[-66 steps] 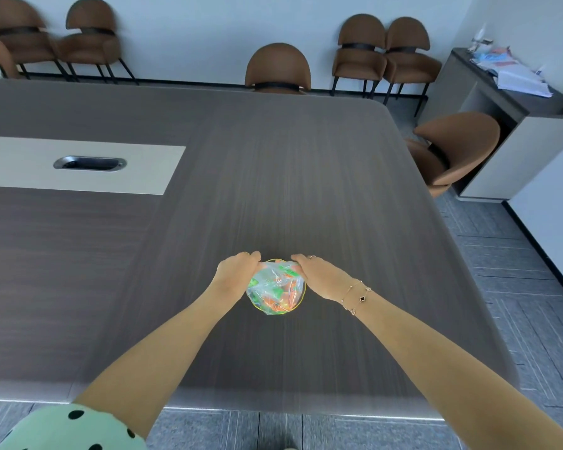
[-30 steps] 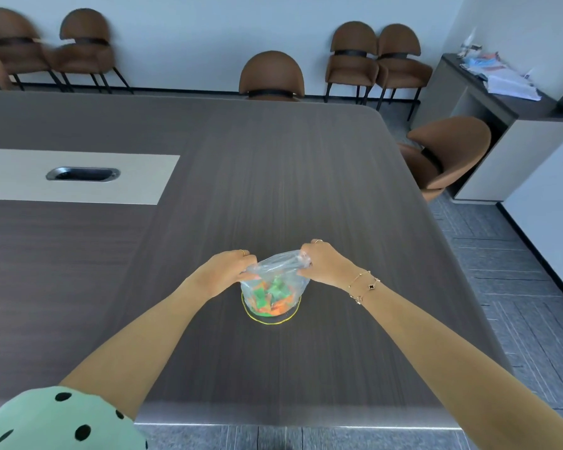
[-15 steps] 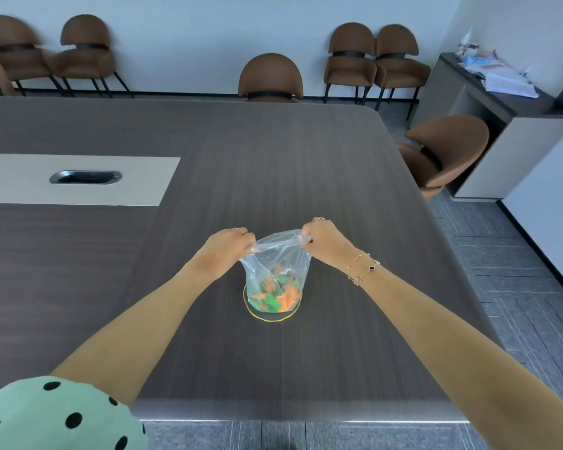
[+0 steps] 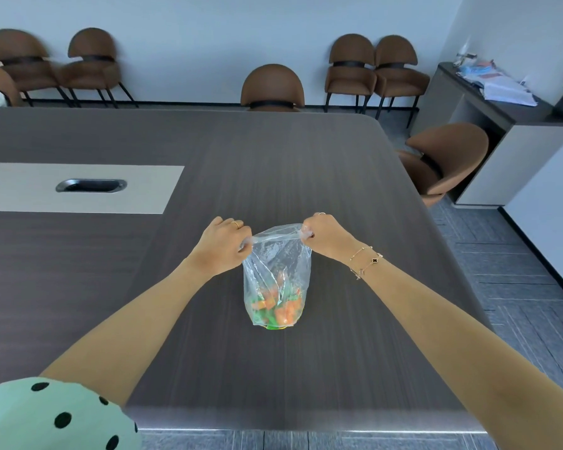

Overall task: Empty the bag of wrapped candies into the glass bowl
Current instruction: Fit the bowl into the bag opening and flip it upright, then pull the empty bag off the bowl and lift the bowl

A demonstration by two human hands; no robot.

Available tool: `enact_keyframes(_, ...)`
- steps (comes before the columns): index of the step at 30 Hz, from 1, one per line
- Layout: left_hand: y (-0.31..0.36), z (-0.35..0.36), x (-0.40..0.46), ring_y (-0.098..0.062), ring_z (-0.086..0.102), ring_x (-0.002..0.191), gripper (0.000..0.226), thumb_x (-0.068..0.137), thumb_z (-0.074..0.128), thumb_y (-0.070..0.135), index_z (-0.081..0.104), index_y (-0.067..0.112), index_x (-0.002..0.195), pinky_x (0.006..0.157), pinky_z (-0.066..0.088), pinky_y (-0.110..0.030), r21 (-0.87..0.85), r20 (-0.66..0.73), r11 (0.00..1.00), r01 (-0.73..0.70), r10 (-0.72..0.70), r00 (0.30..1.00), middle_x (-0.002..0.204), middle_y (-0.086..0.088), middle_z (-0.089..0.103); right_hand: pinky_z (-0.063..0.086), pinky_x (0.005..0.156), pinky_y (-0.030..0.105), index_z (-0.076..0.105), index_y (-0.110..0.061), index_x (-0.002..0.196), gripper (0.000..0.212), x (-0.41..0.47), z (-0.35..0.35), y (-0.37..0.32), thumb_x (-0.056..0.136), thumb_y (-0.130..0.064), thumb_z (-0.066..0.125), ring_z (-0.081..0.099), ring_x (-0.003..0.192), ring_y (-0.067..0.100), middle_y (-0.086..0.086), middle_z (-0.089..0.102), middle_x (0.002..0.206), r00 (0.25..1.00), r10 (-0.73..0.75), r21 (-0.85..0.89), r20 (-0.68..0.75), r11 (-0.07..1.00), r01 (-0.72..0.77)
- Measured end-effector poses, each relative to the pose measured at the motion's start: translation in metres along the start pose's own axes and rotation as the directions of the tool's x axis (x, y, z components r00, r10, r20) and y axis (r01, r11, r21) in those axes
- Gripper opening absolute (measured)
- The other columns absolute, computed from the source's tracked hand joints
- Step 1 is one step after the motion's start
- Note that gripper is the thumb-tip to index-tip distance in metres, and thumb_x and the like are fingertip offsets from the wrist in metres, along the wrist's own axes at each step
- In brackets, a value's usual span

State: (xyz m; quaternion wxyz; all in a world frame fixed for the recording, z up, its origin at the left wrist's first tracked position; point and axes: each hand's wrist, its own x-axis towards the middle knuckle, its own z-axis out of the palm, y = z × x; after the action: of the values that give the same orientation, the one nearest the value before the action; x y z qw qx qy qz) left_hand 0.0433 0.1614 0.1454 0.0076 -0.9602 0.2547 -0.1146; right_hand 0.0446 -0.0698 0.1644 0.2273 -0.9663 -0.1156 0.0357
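Head view: both hands, left (image 4: 223, 246) and right (image 4: 324, 237), pinch the crinkly clear plastic bag (image 4: 275, 274).

A single wide-angle view looks from the person's head, forward and steeply down along both forearms. The hands, left hand (image 4: 223, 246) and right hand (image 4: 324, 237), sit near the middle of the frame, close to the lens. The dark counter (image 4: 273, 164) fills most of the picture, with chairs (image 4: 272, 84) along the far wall at the top edge. Straight lines bow toward the corners.
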Motion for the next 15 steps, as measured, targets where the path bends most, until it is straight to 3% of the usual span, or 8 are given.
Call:
enact_keyframes(3,-0.004,-0.001,0.004,-0.025,0.058,0.055,0.02,0.072,0.044,0.021,0.057,0.012,0.06,0.058,0.042,-0.032,0.014,-0.058,1.0,-0.001,0.001,0.998,0.056,-0.002,0.06,0.046,0.085,0.032,0.066,0.008,0.09,0.02,0.003,-0.006,-0.003,0.087,0.001,0.047,0.057,0.099,0.03,0.022,0.068,0.096,0.999,-0.008,-0.005,-0.036,1.0,0.007)
enact_keyframes(7,-0.008,-0.003,0.007,-0.024,0.055,0.048,0.028,0.073,0.035,0.021,0.056,0.013,0.057,0.054,0.043,-0.033,0.052,-0.127,0.998,0.028,-0.022,0.992,0.05,-0.001,0.056,0.047,0.082,0.034,0.065,0.01,0.084,0.019,0.006,-0.01,-0.008,0.083,0.006,0.046,0.056,0.096,0.03,0.023,0.068,0.089,0.997,-0.036,-0.022,-0.066,0.999,0.034)
enact_keyframes(10,-0.013,-0.007,0.009,-0.023,0.049,0.044,0.025,0.072,0.038,0.017,0.056,0.015,0.054,0.053,0.042,-0.031,0.119,-0.189,0.991,0.059,-0.036,0.981,0.046,0.0,0.051,0.048,0.07,0.039,0.06,0.006,0.07,0.018,0.009,-0.01,-0.012,0.081,0.008,0.045,0.049,0.077,0.027,0.018,0.055,0.071,0.991,-0.069,-0.02,-0.114,0.998,0.068)
enact_keyframes(12,-0.02,-0.011,0.009,-0.023,0.048,0.045,0.023,0.074,0.042,0.015,0.055,0.015,0.055,0.055,0.042,-0.031,0.159,-0.224,0.984,0.078,-0.041,0.974,0.047,0.0,0.05,0.042,0.06,0.034,0.054,-0.002,0.065,0.019,0.012,-0.01,-0.019,0.081,0.006,0.047,0.045,0.066,0.025,0.009,0.045,0.074,0.984,-0.071,-0.015,-0.164,0.997,0.069)
enact_keyframes(15,-0.036,-0.016,0.004,-0.023,0.05,0.051,0.018,0.074,0.047,0.015,0.058,0.017,0.06,0.062,0.038,-0.034,0.198,-0.298,0.971,0.134,-0.07,0.952,0.053,0.0,0.054,0.038,0.057,0.029,0.051,-0.008,0.069,0.019,0.016,-0.009,-0.036,0.085,0.001,0.047,0.042,0.055,0.02,0.004,0.041,0.081,0.969,-0.089,-0.03,-0.23,0.996,0.085)
